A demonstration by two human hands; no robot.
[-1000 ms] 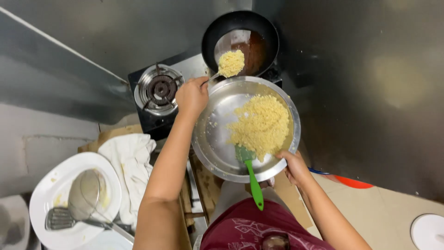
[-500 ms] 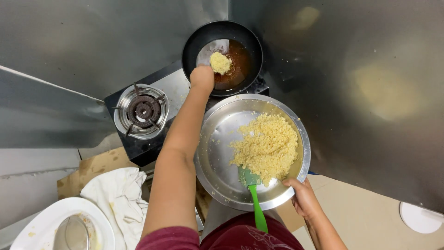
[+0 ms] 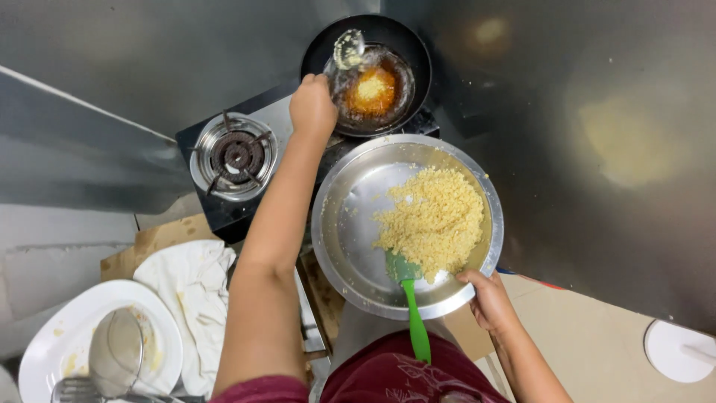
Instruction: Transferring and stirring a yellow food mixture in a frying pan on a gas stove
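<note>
My left hand [image 3: 312, 104] reaches over the stove and grips a metal spoon [image 3: 347, 48], held tilted above a black frying pan [image 3: 418, 52]. A yellow lump of mixture [image 3: 373, 89] sits in the bubbling oil in the pan. My right hand [image 3: 488, 298] holds the near rim of a large steel plate [image 3: 335, 239], level just in front of the pan. A heap of yellow crumbly mixture [image 3: 436, 216] lies on the plate's right half. A green spatula [image 3: 414, 313] rests in the heap, its handle sticking out over the near rim.
An unlit gas burner [image 3: 233, 155] is left of the pan. Below it lie brown cardboard [image 3: 149, 242] and a white cloth [image 3: 190, 291]. A white plate [image 3: 52, 343] with a mesh skimmer [image 3: 115, 351] sits at the lower left. A white round lid [image 3: 679, 351] lies lower right.
My left hand carried a spoonful of mixture from the plate out over the pan. The lump now lies in the oil and the spoon is nearly bare.
</note>
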